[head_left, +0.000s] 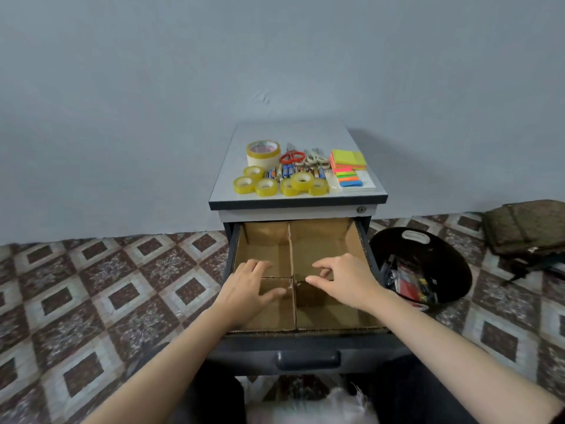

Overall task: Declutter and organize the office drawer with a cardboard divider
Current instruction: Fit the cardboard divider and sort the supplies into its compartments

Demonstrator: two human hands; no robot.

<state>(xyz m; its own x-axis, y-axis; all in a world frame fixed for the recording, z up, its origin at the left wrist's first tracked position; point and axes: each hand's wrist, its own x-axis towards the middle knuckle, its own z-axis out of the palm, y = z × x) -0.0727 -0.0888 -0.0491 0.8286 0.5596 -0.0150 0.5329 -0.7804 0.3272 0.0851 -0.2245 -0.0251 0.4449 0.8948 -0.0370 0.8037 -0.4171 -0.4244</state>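
Observation:
The dark drawer (307, 359) of a small cabinet is pulled out toward me. A brown cardboard divider (290, 249) sits inside and splits it into four compartments that hold nothing. My left hand (249, 284) rests on the cross wall at the left, fingers spread. My right hand (342, 278) presses on the same cross wall at the right, fingers apart. Neither hand holds a loose item. On the cabinet top (226, 185) lie yellow tape rolls (266, 186), a big tape roll (263, 152), red scissors (292, 156), batteries (286, 172) and sticky notes (348, 165).
A black round bin (420, 264) with discarded items stands on the floor right of the drawer. A dark bag (526, 228) lies further right. The floor is patterned tile (122, 286). A blue-grey wall rises behind the cabinet. White plastic (318, 405) lies under the drawer near my knees.

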